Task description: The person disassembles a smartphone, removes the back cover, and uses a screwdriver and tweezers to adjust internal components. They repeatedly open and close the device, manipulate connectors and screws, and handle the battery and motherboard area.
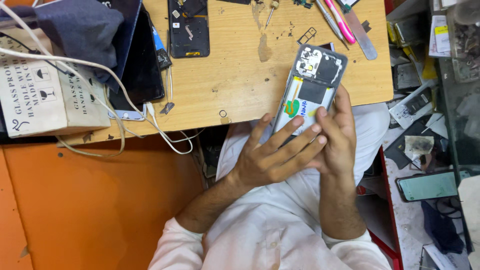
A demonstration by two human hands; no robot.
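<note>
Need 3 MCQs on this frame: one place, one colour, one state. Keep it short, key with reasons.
1. Where is the opened phone?
A. Held in both hands over the front edge of the wooden table
B. Flat on the orange floor
C. Inside the cardboard box

2. What colour is the pen-like tool at the table's top right?
A. Green
B. Pink
C. Black

3. What state is the held phone in?
A. Back cover off, internals showing
B. Fully closed, screen lit
C. Snapped in two

Key:
1 A: the left hand lays its fingers over the phone's lower part and the right hand grips it from the side, above the table edge.
2 B: its body is bright pink.
3 A: the battery and the board parts near the top lie exposed inside the frame.
</note>
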